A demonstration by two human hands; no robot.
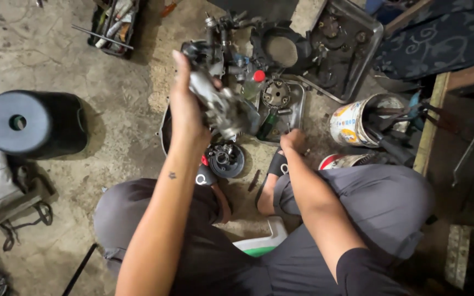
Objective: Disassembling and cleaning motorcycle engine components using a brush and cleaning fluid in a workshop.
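While we squat over the concrete floor [111, 109], our left hand [185, 107] holds a metal part [220, 107] up in the air, above the tray [297, 104] of engine pieces, fingers wrapped tight round its upper end. It looks like a cast carburettor body, so we judge it stiff, fairly heavy for its bulk, and likely oily and slick; the small fittings that stick out seem the fragile bits. The thick middle of the casting looks the safest place to grip, not the thin levers. Our right hand [293, 140] is low at the tray's near edge, fingers curled down; we cannot tell whether they hold anything. 1 round black disc [226, 160] lies on the floor between our knees.
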